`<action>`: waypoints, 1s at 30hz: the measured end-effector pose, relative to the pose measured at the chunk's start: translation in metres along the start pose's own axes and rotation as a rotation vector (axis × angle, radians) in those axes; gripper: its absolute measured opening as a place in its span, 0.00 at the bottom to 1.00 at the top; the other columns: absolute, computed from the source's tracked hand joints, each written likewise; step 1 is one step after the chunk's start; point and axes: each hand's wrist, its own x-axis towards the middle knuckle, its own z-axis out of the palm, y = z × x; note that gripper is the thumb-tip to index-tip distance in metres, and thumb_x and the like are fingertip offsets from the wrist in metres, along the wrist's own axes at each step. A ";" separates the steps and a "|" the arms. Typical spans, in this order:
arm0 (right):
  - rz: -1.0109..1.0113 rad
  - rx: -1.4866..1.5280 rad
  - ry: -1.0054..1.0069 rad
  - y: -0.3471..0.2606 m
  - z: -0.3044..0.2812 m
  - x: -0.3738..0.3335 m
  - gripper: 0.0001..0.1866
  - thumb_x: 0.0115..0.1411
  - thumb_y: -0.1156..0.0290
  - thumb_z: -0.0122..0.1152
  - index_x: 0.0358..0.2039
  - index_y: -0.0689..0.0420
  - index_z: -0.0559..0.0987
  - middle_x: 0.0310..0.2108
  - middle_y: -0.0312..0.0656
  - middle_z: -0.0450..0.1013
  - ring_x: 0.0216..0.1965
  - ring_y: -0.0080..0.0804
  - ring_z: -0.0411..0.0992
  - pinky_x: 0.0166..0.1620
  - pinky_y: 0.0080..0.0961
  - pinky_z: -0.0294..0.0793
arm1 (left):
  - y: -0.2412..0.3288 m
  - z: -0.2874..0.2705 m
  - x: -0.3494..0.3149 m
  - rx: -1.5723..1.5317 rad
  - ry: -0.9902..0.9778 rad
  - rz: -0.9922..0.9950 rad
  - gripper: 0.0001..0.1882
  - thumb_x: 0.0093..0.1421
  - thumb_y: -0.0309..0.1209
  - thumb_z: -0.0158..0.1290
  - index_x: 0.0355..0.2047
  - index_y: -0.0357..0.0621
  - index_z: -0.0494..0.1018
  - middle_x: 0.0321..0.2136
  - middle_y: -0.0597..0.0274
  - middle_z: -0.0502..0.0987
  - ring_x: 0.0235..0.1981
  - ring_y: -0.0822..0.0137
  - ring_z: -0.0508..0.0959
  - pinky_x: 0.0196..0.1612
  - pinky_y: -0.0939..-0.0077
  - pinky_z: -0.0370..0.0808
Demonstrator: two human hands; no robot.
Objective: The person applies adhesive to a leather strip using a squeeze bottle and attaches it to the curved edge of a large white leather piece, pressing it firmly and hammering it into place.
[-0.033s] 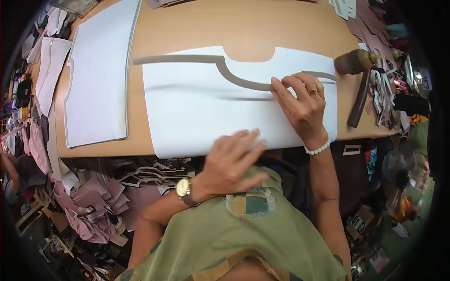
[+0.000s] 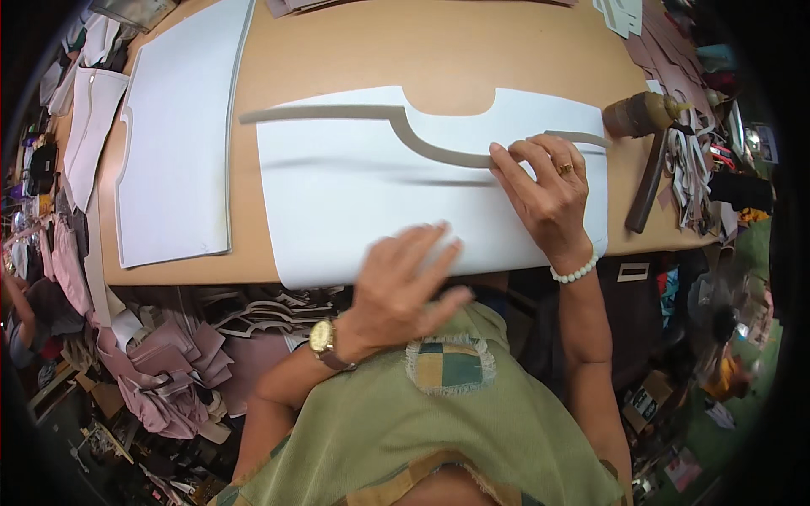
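A white panel (image 2: 337,219) with a curved notch in its far edge lies at the front of the table. Above it, my right hand (image 2: 548,190) pinches a long, thin grey-brown strip (image 2: 434,153) between thumb and fingers. The strip bends to a shape like the notch, and its shadow falls on the panel. A short piece of it shows beyond my fingers. My left hand (image 2: 405,282), slightly blurred, is open over the near edge of the panel, fingers spread and nothing in them.
A stack of white panels (image 2: 177,143) lies at left. On the right are a bottle of brown liquid with a nozzle (image 2: 637,115), a dark bar-like tool (image 2: 647,181) and a heap of pale strips (image 2: 692,169). Pink cut pieces (image 2: 160,371) sit below the table at left.
My left hand has shifted a little to the left. My right hand and the strip have barely moved, sinking slightly toward me.
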 end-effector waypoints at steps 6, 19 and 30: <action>-0.050 0.058 -0.135 0.017 -0.006 0.013 0.11 0.44 0.73 0.58 0.32 0.56 0.79 0.29 0.34 0.70 0.37 0.31 0.69 0.46 0.31 0.66 | -0.025 -0.003 0.024 0.146 0.098 -0.015 0.19 0.45 0.28 0.60 0.39 0.39 0.74 0.42 0.51 0.73 0.42 0.54 0.73 0.43 0.66 0.69; -0.014 0.177 -0.177 -0.002 0.010 0.025 0.11 0.46 0.74 0.55 0.32 0.58 0.79 0.30 0.36 0.71 0.38 0.32 0.69 0.49 0.33 0.66 | -0.028 0.009 0.012 0.258 -0.455 -0.167 0.30 0.55 0.52 0.48 0.57 0.60 0.63 0.61 0.55 0.55 0.62 0.50 0.53 0.60 0.48 0.49; 0.019 0.195 -0.282 0.017 0.006 0.035 0.12 0.42 0.75 0.62 0.31 0.56 0.78 0.28 0.35 0.70 0.35 0.32 0.69 0.42 0.33 0.68 | -0.051 -0.002 0.030 0.186 0.038 -0.063 0.19 0.42 0.23 0.60 0.38 0.41 0.76 0.43 0.52 0.73 0.44 0.53 0.73 0.44 0.63 0.71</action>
